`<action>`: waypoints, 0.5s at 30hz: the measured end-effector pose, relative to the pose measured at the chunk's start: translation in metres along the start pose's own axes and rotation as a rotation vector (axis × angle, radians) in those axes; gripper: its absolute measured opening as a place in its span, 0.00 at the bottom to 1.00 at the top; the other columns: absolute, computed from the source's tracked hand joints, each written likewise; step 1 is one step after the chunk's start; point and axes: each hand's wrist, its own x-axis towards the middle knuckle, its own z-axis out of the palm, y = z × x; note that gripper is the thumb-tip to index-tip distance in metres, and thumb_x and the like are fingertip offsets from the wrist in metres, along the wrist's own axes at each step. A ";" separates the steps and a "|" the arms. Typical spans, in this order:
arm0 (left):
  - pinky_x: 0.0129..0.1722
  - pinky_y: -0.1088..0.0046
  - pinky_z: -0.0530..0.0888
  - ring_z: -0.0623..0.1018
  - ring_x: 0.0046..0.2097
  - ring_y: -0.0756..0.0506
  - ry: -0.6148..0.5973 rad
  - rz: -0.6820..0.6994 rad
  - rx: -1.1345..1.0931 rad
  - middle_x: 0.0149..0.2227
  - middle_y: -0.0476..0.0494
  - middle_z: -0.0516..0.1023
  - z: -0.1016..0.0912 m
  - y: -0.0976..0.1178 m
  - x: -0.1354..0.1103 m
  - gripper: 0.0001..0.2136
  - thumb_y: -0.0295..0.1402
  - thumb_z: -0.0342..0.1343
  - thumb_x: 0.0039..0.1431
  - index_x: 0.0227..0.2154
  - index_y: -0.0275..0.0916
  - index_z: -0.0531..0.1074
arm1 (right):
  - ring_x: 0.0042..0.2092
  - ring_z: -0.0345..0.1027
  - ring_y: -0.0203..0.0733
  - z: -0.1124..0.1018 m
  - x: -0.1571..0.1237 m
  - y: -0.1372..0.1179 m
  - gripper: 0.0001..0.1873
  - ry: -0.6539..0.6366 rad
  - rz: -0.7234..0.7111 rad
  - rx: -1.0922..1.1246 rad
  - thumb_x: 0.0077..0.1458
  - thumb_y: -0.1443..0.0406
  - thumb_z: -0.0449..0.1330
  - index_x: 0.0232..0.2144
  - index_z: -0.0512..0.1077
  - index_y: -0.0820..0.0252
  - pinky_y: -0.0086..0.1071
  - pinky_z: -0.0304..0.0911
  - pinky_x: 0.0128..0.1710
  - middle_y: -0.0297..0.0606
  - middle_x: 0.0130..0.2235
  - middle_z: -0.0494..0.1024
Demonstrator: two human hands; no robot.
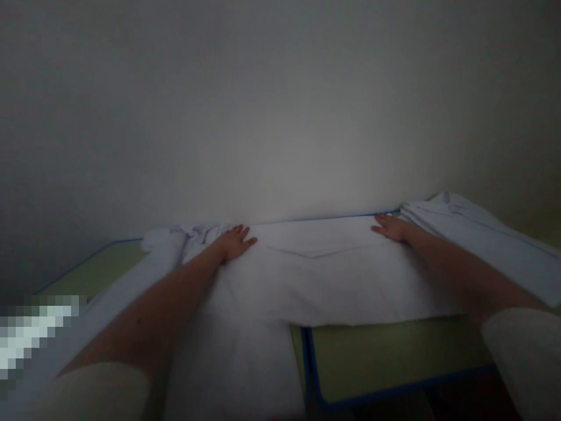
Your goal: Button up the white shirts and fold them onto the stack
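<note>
A white cloth garment (307, 280) lies spread over the tables, with a faint V-shaped seam across its upper part. My left hand (236, 241) rests flat on its far left part, fingers spread, beside a bunched fold (197, 234). Flat on the far right part lies my right hand (389, 227), fingers apart, next to the far edge. White fabric on the right (486, 234) reaches outward past my right forearm; I cannot tell whether it is part of the same piece. More white fabric stretches toward me at the lower left.
Two green tabletops with blue edging stand side by side, the right table (394, 356) and the left table (100, 266), with a narrow gap between them. A plain grey wall (298, 117) rises right behind the far edge. The lower left corner is pixelated.
</note>
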 end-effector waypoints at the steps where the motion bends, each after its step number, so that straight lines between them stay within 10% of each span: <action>1: 0.60 0.62 0.47 0.49 0.64 0.38 -0.010 -0.013 0.007 0.62 0.27 0.47 -0.004 -0.005 -0.007 0.38 0.53 0.33 0.57 0.60 0.23 0.49 | 0.63 0.40 0.49 -0.005 -0.005 -0.003 0.41 0.032 0.002 -0.001 0.56 0.46 0.37 0.60 0.50 0.73 0.40 0.40 0.62 0.51 0.62 0.49; 5: 0.61 0.63 0.47 0.47 0.64 0.39 -0.032 0.166 0.027 0.63 0.32 0.44 -0.034 -0.018 -0.068 0.35 0.49 0.40 0.57 0.61 0.27 0.49 | 0.64 0.37 0.51 -0.031 -0.061 -0.027 0.40 0.183 -0.144 0.037 0.56 0.47 0.42 0.61 0.48 0.69 0.45 0.38 0.61 0.49 0.63 0.45; 10: 0.61 0.62 0.53 0.53 0.63 0.42 -0.219 0.393 -0.120 0.64 0.48 0.45 -0.073 -0.001 -0.206 0.29 0.36 0.44 0.58 0.62 0.46 0.45 | 0.63 0.38 0.51 -0.049 -0.209 -0.056 0.38 -0.021 -0.515 0.237 0.50 0.47 0.53 0.61 0.49 0.48 0.48 0.40 0.61 0.33 0.63 0.47; 15: 0.60 0.59 0.56 0.54 0.62 0.41 -0.259 0.421 -0.113 0.64 0.49 0.45 -0.067 0.019 -0.293 0.33 0.32 0.47 0.53 0.62 0.50 0.43 | 0.63 0.37 0.54 -0.038 -0.316 -0.050 0.46 -0.028 -0.393 0.229 0.46 0.50 0.58 0.63 0.41 0.48 0.47 0.41 0.61 0.34 0.64 0.44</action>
